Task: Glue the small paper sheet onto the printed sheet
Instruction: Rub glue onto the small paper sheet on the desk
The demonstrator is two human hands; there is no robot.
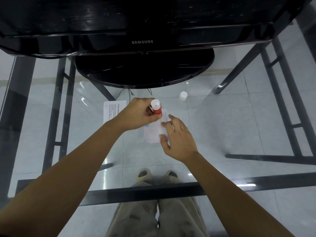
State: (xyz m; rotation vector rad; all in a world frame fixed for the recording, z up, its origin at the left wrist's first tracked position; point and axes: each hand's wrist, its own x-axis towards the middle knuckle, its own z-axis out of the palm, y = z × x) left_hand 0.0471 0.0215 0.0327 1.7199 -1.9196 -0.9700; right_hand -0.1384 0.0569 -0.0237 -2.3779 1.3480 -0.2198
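Observation:
My left hand grips a red glue stick with a white base, its tip pointing down onto the small paper sheet on the glass table. The fingers of my right hand press flat on the right edge of that small sheet. The printed sheet lies to the left, partly hidden under my left hand. The white glue cap stands apart on the glass at the upper right.
A black Samsung monitor with a round base stands at the back of the glass table. Dark metal table frame bars run below the glass. My legs and shoes show through it.

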